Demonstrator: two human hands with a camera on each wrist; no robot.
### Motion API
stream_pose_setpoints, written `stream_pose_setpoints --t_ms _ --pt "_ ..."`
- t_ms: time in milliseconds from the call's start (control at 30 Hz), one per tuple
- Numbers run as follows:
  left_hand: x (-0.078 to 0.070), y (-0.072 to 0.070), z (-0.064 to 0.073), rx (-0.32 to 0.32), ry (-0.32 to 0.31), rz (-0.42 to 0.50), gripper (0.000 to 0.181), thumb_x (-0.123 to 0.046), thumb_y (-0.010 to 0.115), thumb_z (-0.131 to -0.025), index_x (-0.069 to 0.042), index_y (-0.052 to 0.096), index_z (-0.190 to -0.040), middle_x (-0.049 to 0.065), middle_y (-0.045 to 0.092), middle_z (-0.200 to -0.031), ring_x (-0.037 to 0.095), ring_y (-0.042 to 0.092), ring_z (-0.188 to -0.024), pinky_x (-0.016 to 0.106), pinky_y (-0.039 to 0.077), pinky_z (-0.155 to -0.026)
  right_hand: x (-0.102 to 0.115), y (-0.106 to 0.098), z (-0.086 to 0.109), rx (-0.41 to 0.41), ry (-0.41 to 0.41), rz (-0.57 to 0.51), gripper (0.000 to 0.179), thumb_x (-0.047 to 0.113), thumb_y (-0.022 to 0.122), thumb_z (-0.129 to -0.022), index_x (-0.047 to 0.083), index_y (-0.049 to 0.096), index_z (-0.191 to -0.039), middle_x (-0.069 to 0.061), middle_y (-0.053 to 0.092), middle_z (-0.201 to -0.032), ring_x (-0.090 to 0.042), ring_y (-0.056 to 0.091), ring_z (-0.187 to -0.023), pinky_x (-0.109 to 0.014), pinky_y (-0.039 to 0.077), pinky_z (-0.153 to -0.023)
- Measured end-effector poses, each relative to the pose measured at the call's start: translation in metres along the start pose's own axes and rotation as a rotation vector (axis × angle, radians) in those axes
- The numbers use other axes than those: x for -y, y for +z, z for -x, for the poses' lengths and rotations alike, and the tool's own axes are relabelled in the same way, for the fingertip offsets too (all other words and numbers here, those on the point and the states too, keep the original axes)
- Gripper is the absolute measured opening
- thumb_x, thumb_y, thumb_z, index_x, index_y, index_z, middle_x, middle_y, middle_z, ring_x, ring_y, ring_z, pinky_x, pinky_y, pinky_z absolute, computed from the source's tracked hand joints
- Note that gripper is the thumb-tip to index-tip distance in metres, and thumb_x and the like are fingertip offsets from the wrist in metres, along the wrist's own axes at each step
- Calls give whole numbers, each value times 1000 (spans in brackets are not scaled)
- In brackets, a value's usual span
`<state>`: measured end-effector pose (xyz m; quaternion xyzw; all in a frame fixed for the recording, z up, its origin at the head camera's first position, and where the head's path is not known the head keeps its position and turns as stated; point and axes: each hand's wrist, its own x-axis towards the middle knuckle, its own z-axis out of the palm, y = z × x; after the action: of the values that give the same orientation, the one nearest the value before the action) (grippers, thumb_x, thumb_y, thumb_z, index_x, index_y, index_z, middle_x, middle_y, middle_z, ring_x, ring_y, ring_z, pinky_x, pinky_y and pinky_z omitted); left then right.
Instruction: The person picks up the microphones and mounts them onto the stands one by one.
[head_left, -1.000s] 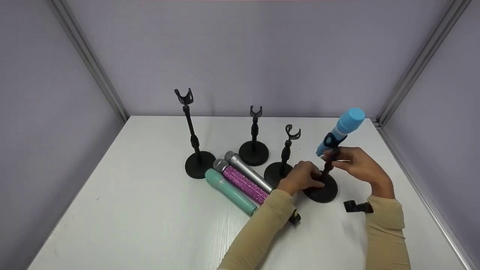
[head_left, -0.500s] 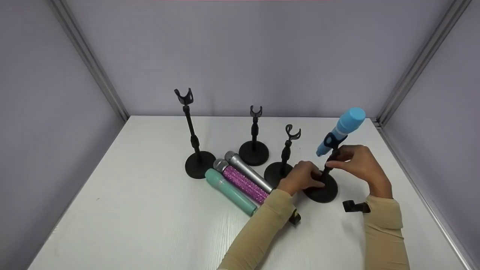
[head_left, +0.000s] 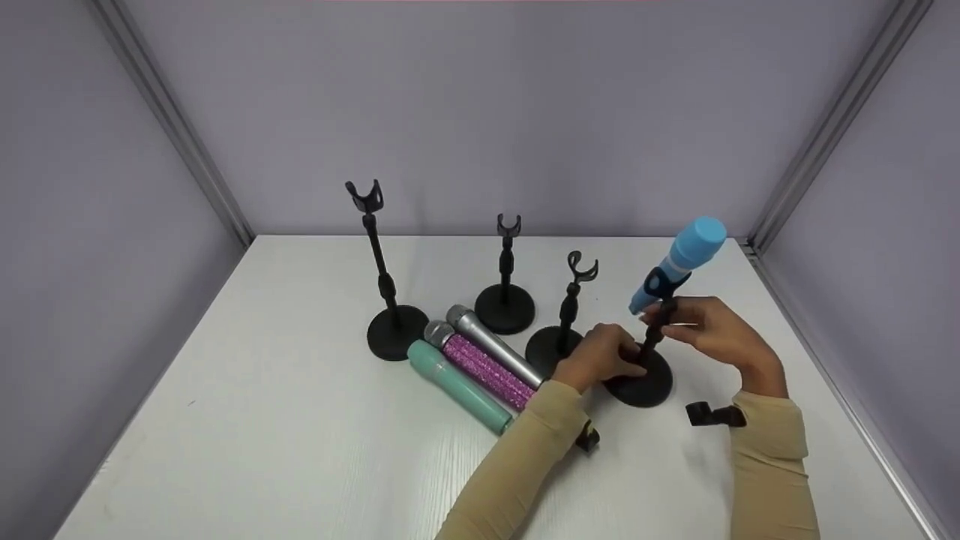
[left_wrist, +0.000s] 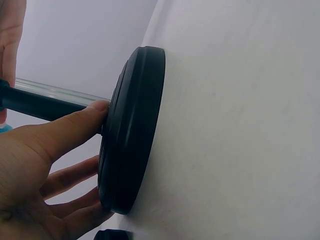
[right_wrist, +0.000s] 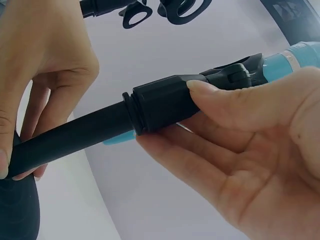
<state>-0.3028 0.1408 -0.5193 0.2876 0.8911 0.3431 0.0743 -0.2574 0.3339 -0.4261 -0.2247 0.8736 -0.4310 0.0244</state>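
Note:
A black microphone stand (head_left: 642, 385) stands upright at the right of the table, a light-blue microphone (head_left: 696, 244) tilted in its clip. My left hand (head_left: 598, 355) grips it low down: in the left wrist view the thumb lies by the pole's foot and fingers reach round the round base (left_wrist: 134, 127). Higher up, my right hand (head_left: 716, 334) pinches the stand's thick collar (right_wrist: 162, 102) just below the clip, thumb on one side and fingers on the other. The blue microphone's lower end passes behind the right fingers.
Left of my hands, three more black stands (head_left: 394, 334), (head_left: 505, 309), (head_left: 555, 346) have unfilled clips. A silver microphone (head_left: 495, 343), a pink glitter microphone (head_left: 487, 370) and a mint-green microphone (head_left: 459, 386) lie side by side by my left sleeve. Grey walls (head_left: 480, 112) enclose the white table.
My right thumb and fingers shift round the collar, the thumb moving forward onto it and then back again. My left hand stays on the base, and the blue microphone keeps its tilt.

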Motion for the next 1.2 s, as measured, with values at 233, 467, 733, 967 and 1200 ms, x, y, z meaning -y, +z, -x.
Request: stream_pose_setpoints --t_ms 233,467,733,967,1200 --pt "1 1 -1 -2 -10 1 25 -27 88 -83 -16 82 -105 -7 77 -99 -2 59 -83 12 48 -76 3 2 -1 -61 60 96 19 13 74 -95 5 75 -112 -15 79 -109 2 70 -97 -16 54 -85" --pt "0 1 0 2 -28 -2 28 -28 87 -84 -17 81 -109 -7 77 -104 1 64 -92 15 51 -82 5 4 -2 -156 84 164 16 22 83 -88 10 78 -96 -8 80 -91 2 70 -85 -20 53 -78" --pt "0 1 0 4 -48 1 32 -28 87 -84 -17 80 -113 -7 77 -110 3 67 -102 17 53 -90 4 4 -2 -174 67 205 18 25 85 -86 11 77 -93 -5 78 -87 3 68 -82 -22 52 -77" --pt "0 1 0 -2 -24 1 29 -27 87 -84 -16 81 -110 -6 77 -105 1 66 -95 15 52 -84 0 2 -1 -74 12 98 26 17 77 -93 4 73 -116 -13 75 -111 3 68 -99 -16 53 -88" --pt "1 0 0 3 -24 -6 27 -28 87 -84 -16 82 -108 -7 77 -101 1 63 -89 15 51 -82 -4 0 0 -16 -38 26 23 3 71 -95 0 70 -118 -22 74 -119 0 69 -104 -14 53 -89"
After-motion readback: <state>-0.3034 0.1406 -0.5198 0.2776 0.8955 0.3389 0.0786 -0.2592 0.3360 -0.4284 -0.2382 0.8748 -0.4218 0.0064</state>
